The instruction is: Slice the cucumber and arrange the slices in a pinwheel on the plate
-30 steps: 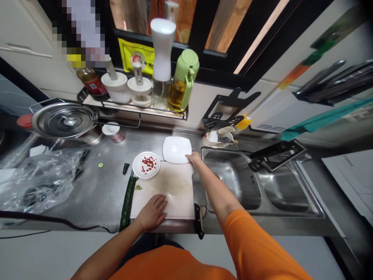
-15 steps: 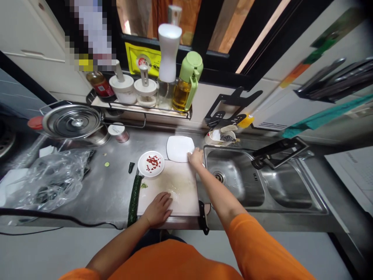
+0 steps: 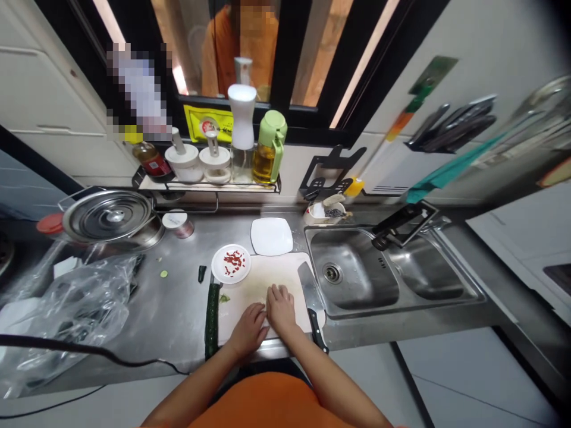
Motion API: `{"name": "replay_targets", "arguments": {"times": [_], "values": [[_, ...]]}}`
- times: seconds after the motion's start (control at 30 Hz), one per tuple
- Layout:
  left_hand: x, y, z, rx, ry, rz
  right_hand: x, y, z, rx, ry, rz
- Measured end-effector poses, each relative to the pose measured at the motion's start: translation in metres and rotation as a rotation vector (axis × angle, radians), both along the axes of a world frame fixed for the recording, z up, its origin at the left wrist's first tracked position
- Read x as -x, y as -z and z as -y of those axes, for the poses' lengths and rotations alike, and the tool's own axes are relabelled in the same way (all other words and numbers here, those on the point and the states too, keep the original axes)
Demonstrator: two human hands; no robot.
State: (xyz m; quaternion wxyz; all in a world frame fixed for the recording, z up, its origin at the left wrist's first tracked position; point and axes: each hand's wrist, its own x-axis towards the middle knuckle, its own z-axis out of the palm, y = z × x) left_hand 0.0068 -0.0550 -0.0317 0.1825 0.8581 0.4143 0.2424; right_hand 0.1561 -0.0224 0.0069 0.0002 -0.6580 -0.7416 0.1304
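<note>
Both hands are low over the white cutting board (image 3: 243, 291), close together. My left hand (image 3: 247, 327) lies on it with the fingers stretched toward the right hand, touching or nearly so. My right hand (image 3: 281, 306) rests palm down, fingers extended; what is under the palms is hidden. A whole cucumber (image 3: 212, 318) lies along the board's left edge. A kitchen knife (image 3: 314, 297) lies at the right edge, black handle toward me. Behind are a white plate of chopped red pieces (image 3: 244, 274) and a bare white squarish plate (image 3: 271, 236). Green scraps (image 3: 223, 298) lie on the board.
To the right is a double steel sink (image 3: 357, 279). At the left are a plastic bag (image 3: 89, 315), a lidded steel pot (image 3: 111, 217) and a small round container (image 3: 178, 224). A cucumber end (image 3: 202, 273) lies on the counter. A seasoning rack (image 3: 209, 187) holds jars and bottles.
My right hand has left the squarish plate and come down onto the board beside my left hand. The view has tilted and shifted, so the knife's blade now shows.
</note>
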Motion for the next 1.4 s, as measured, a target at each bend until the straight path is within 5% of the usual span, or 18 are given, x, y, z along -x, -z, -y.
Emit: {"name": "replay_targets", "arguments": {"times": [0.1, 0.33, 0.5, 0.67, 0.73, 0.83, 0.97, 1.07, 1.4], "values": [[0.013, -0.009, -0.004, -0.028, -0.193, 0.031, 0.000, -0.004, -0.002, 0.026, 0.006, 0.011], [0.068, -0.022, -0.012, 0.042, -0.876, -0.188, -0.003, -0.008, -0.007, 0.057, -0.052, 0.003], [0.077, -0.011, -0.011, 0.223, -0.915, -0.196, -0.030, -0.028, -0.013, 0.066, -0.051, -0.054], [0.085, -0.020, -0.010, 0.302, -0.949, -0.195, -0.083, -0.039, 0.007, 0.065, 0.172, 0.124], [0.086, -0.029, -0.011, 0.324, -0.918, -0.164, -0.100, -0.036, 0.017, 0.122, 0.229, 0.162], [0.073, -0.044, -0.017, 0.355, -0.677, -0.043, -0.113, -0.029, 0.026, 0.206, 0.241, 0.128], [0.027, -0.060, -0.030, 0.456, -0.294, 0.070, -0.115, -0.024, 0.028, 0.257, 0.245, 0.056], [-0.005, -0.062, -0.035, 0.565, -0.130, 0.038, -0.113, -0.024, 0.028, 0.289, 0.247, 0.043], [-0.021, -0.064, -0.039, 0.565, -0.078, -0.152, -0.121, -0.031, 0.033, 0.185, 0.379, -0.079]]}}
